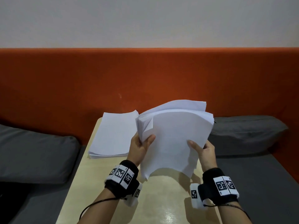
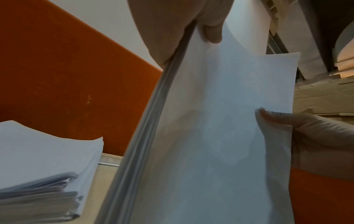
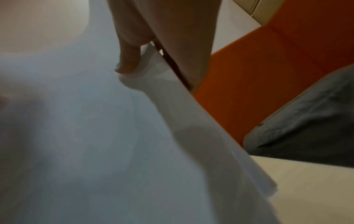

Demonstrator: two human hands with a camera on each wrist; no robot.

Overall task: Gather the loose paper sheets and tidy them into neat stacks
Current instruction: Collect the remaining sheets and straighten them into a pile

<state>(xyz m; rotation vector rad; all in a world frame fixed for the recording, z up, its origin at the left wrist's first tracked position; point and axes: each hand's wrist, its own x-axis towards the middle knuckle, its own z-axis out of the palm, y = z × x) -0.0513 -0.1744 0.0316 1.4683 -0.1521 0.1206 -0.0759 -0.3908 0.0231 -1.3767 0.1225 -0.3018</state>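
On the pale table [image 1: 113, 199], beside the flat stack [image 1: 111, 135] on its left, the held sheaf [image 1: 174, 136] stands lengthwise away from the person, left hand [image 1: 140, 146] pinching its left edge, right hand [image 1: 205, 152] its right.

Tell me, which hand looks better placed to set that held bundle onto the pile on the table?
Probably the left hand: it grips the bundle of sheets on the edge nearest the paper stack. The right hand pinches the far edge.
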